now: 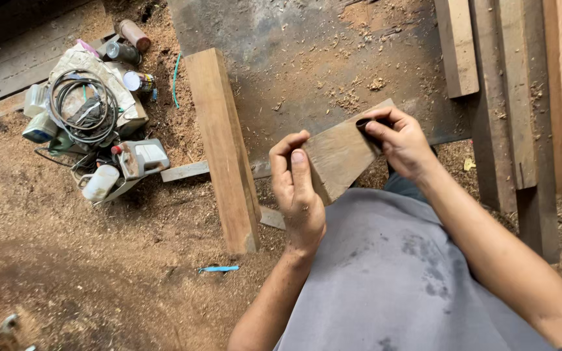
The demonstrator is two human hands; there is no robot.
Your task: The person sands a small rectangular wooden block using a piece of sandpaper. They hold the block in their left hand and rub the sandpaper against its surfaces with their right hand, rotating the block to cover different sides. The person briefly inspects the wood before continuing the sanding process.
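Hands first, nearest my view: my left hand [297, 188] grips the near edge of a flat wood piece [339, 156], thumb up along its face, above my grey shirt [391, 273]. My right hand [401, 140] pinches the far corner of that piece, fingers closed over a small dark thing [363, 122] I cannot make out. Beyond, a thick plank [222, 146] lies on the sawdust floor [86, 260], with a blue scrap [219, 268] near its close end. Further left sits a heap: a coiled cable [82, 104] on a sack [125, 88], plastic bottles [99, 182], spray cans [134, 34]; their contents are hidden. Long boards [508, 97] lie at right.
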